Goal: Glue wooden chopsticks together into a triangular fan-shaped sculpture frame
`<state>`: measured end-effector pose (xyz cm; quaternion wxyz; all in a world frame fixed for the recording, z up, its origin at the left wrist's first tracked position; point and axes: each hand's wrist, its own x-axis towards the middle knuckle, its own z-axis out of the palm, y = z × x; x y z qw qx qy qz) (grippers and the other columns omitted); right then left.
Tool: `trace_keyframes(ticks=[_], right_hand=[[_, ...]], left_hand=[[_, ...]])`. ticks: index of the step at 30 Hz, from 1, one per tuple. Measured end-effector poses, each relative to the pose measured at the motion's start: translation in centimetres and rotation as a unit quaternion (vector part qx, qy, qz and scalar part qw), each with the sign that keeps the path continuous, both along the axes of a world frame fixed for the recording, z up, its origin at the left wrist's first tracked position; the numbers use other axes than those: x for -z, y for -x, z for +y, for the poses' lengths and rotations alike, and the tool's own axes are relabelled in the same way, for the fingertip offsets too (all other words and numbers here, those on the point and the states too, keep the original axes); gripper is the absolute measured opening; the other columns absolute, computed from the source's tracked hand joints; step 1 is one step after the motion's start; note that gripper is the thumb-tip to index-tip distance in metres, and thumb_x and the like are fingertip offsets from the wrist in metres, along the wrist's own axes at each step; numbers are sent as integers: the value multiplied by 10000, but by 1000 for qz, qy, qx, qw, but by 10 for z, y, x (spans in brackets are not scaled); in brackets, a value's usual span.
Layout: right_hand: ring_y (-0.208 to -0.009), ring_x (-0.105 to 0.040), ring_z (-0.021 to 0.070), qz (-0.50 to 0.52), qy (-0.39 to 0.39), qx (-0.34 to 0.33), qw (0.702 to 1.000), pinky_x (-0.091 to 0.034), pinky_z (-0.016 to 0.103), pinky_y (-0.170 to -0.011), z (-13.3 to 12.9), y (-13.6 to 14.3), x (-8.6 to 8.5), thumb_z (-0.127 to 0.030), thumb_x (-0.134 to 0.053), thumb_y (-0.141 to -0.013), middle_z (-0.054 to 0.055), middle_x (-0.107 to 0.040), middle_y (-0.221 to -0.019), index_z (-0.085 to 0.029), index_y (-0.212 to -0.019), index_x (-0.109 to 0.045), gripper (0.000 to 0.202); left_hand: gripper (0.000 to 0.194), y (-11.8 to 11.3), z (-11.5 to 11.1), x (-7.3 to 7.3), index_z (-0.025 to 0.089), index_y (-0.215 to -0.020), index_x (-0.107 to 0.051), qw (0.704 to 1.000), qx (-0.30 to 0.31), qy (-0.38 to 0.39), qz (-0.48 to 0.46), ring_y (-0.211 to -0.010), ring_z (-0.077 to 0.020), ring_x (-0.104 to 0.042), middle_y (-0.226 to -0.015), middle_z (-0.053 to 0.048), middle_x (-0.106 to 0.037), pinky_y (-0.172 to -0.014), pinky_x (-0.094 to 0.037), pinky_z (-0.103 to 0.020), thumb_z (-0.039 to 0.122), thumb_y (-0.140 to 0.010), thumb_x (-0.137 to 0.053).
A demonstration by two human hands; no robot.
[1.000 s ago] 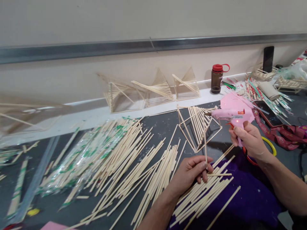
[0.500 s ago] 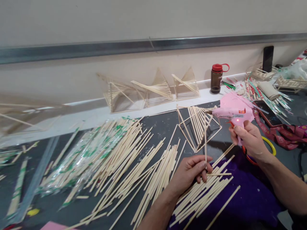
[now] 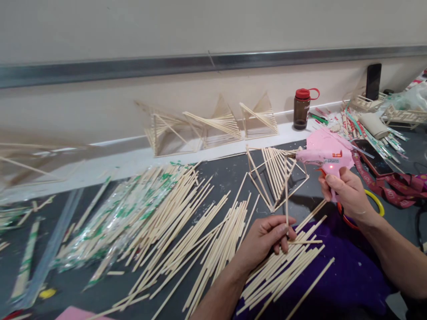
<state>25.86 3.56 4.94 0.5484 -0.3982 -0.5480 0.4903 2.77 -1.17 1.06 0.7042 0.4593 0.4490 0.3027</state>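
Observation:
A thin wooden stick (image 3: 286,200) stands nearly upright, pinched near its lower end between the thumb and fingers of my left hand (image 3: 271,235). My right hand (image 3: 345,189) is wrapped round the handle of a pink glue gun (image 3: 325,155), which has a small light lit. The gun's nozzle points left and is at the stick's top end. Just behind that stick, a frame of glued sticks (image 3: 273,178) with a fan of slats rests on the dark table (image 3: 230,166). Loose sticks (image 3: 283,271) lie under and beside my left hand.
More stick piles (image 3: 180,213) and plastic-wrapped sticks (image 3: 116,218) cover the left. Finished stick frames (image 3: 213,124) line the wall ledge, beside a brown bottle (image 3: 301,111) with a red lid. Phones, a red lanyard (image 3: 387,191) and yellow-handled scissors (image 3: 376,202) are at right.

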Motion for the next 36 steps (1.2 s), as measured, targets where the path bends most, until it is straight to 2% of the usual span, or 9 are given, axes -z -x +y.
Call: trace_keyframes(ticks=[4, 23, 36], right_hand=[[-460, -458, 84, 0, 4, 10, 1000, -314, 233, -474, 0, -2, 1, -455, -640, -902, -31, -569, -527, -196, -688, -500, 364], [-458, -474, 87, 10, -2, -18, 1000, -332, 232, -477, -1, 0, -1, -427, -650, -894, -42, -562, -541, -204, -713, -481, 334], [-477, -461, 87, -3, -2, -2, 1000, -319, 235, -490, 0, -3, 3, -461, -633, -904, -25, -572, -560, -197, -691, -488, 369]], left_hand=[[293, 0, -1, -1, 127, -990, -743, 1000, 1, 1, 5, -516, -69, -590, -775, -64, -724, -452, -380, -178, 367, -854, -643], [298, 0, 0, -2, 122, -1001, -727, 1000, -11, -1, -3, -509, -65, -593, -790, -68, -727, -448, -386, -171, 367, -847, -657], [306, 1, -1, 0, 137, -1003, -739, 1000, 2, 2, -1, -521, -69, -590, -780, -61, -724, -456, -380, -177, 389, -853, -653]])
